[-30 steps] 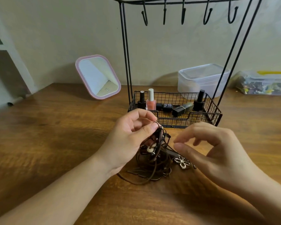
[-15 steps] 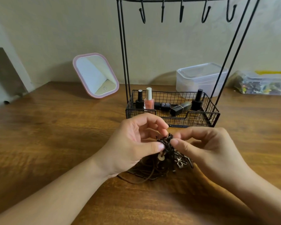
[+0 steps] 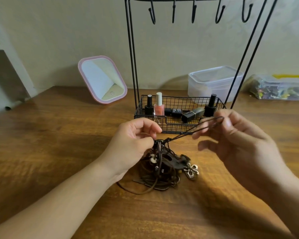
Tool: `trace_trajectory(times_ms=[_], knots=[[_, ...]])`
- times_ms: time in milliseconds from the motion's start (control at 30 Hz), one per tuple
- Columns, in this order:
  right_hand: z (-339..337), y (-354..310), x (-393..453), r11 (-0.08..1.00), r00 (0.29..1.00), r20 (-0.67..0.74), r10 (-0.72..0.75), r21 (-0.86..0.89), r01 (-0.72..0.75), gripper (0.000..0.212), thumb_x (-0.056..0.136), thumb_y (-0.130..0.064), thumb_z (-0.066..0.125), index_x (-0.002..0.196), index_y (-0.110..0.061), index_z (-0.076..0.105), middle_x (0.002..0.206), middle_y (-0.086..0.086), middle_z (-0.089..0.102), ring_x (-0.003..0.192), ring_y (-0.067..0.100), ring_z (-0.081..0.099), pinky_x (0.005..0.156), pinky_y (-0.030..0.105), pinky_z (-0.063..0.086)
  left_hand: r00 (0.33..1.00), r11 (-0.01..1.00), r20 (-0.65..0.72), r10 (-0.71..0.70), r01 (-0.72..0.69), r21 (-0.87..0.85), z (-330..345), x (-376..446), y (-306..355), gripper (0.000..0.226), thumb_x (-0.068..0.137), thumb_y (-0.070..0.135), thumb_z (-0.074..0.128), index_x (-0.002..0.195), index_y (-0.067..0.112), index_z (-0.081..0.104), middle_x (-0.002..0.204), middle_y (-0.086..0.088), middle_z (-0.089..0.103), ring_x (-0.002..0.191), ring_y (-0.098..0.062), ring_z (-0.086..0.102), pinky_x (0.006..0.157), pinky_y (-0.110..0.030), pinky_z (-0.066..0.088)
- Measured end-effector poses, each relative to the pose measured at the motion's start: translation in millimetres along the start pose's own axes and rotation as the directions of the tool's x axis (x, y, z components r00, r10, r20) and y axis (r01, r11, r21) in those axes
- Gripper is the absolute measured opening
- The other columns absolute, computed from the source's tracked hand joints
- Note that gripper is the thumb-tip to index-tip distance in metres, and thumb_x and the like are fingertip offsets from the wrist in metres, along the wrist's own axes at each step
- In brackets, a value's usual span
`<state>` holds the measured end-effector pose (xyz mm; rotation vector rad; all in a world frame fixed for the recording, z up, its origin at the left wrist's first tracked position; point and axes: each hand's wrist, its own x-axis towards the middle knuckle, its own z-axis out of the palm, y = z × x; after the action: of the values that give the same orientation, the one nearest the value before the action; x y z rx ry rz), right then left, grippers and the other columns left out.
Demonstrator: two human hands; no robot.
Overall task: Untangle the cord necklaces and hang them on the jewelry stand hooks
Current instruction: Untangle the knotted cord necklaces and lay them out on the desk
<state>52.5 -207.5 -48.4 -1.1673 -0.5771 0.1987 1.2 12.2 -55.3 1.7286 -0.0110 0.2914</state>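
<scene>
While knot of cord necklaces [image 3: 160, 163] is pinned just above worktop [image 3: 59, 152] in left hand [image 3: 131, 145] grip, one cord loop [image 3: 207, 125], half second ago still bunched, is now drawn out rightward in right hand [image 3: 240, 142] pinch. Untangling begun; hooks [image 3: 220, 12] still bare.

The motion-blurred right hand [image 3: 238, 144] hid where its fingers met the thin brown cord loop [image 3: 209, 124]. The black wire jewelry stand's [image 3: 132, 54] top rail was cropped. The clear plastic bag's [image 3: 280, 88] contents were indistinct.

Two bare forearms, no sleeves, left grip [image 3: 133, 144], right grip [image 3: 240, 144], no rings.
</scene>
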Motion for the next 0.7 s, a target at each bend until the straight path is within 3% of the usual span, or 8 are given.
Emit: trace_trajectory(times_ms=[167,300,333,467,533,600,633,700], knots=[[-10,-17,6,0.976,0.998,-0.025,-0.055,0.209,0.059,0.022,0.098,-0.013,0.033,0.086,-0.016,0.051,0.079,0.006,0.064,0.078,0.025,0.065,0.070,0.039,0.056,0.999,0.998,0.023,0.043,-0.042,-0.035,1,-1,6,0.041,0.077,-0.011,0.056,0.075,0.027,0.072,0.076,0.006,0.061,0.076,-0.008,0.057,0.069,-0.022,0.044],[-12,-19,11,0.806,0.965,0.262,0.035,0.563,-0.182,0.018,0.106,-0.012,0.030,0.104,-0.007,0.046,0.085,0.011,0.056,0.087,0.028,0.057,0.086,0.044,0.049,0.994,0.989,0.061,0.089,-0.081,-0.123,1,-4,8,0.037,0.076,-0.009,0.058,0.078,0.024,0.072,0.079,0.002,0.061,0.082,-0.012,0.059,0.073,-0.025,0.051],[-16,-24,12,0.805,0.973,0.220,0.070,0.564,-0.185,0.020,0.108,-0.014,0.025,0.108,-0.008,0.043,0.086,0.013,0.052,0.085,0.027,0.053,0.085,0.042,0.047,0.994,0.985,0.062,0.094,-0.084,-0.150,2,-4,7,0.041,0.079,-0.015,0.058,0.078,0.023,0.072,0.079,0.000,0.060,0.081,-0.013,0.060,0.072,-0.024,0.052],[-39,-36,7,0.866,0.955,0.168,0.246,0.404,-0.294,0.022,0.109,-0.014,0.018,0.116,-0.011,0.038,0.079,0.008,0.034,0.067,0.019,0.032,0.054,0.032,0.031,0.994,0.982,0.016,0.107,-0.103,-0.158,2,-2,6,0.035,0.071,-0.008,0.059,0.076,0.025,0.072,0.074,0.005,0.059,0.080,-0.015,0.058,0.075,-0.025,0.052],[-41,-45,6,0.914,0.951,0.161,0.265,0.272,-0.301,0.019,0.109,-0.016,0.027,0.117,-0.007,0.042,0.074,0.006,0.031,0.062,0.017,0.031,0.046,0.027,0.021,0.993,0.983,-0.023,0.115,-0.118,-0.143,0,-1,5,0.036,0.070,-0.007,0.056,0.075,0.025,0.071,0.073,0.004,0.057,0.079,-0.015,0.057,0.075,-0.025,0.051],[-41,-44,9,0.986,0.977,0.139,0.160,0.031,-0.166,0.024,0.092,-0.031,0.065,0.101,-0.010,0.055,0.060,-0.001,0.032,0.048,0.009,0.030,0.045,0.014,0.023,0.990,0.984,-0.078,0.121,-0.130,-0.120,-1,0,4,0.039,0.076,-0.010,0.055,0.074,0.026,0.070,0.073,0.002,0.054,0.075,-0.015,0.055,0.073,-0.023,0.048],[-40,-47,8,0.983,0.996,0.016,0.085,-0.165,-0.081,0.032,0.078,-0.041,0.076,0.090,-0.017,0.060,0.053,-0.006,0.032,0.040,0.008,0.026,0.043,0.011,0.025,0.987,0.986,-0.111,0.114,-0.126,-0.112,-1,0,5,0.037,0.078,-0.007,0.056,0.072,0.027,0.070,0.073,0.000,0.054,0.074,-0.016,0.053,0.073,-0.023,0.047],[-35,-49,4,0.819,0.963,-0.140,-0.231,-0.562,0.115,0.034,0.071,-0.058,0.075,0.078,-0.028,0.061,0.046,-0.007,0.035,0.036,0.016,0.027,0.036,0.019,0.021,0.981,0.989,-0.179,0.079,-0.100,-0.108,-2,1,6,0.027,0.071,0.005,0.057,0.069,0.029,0.070,0.072,-0.002,0.053,0.074,-0.019,0.050,0.072,-0.026,0.045]])
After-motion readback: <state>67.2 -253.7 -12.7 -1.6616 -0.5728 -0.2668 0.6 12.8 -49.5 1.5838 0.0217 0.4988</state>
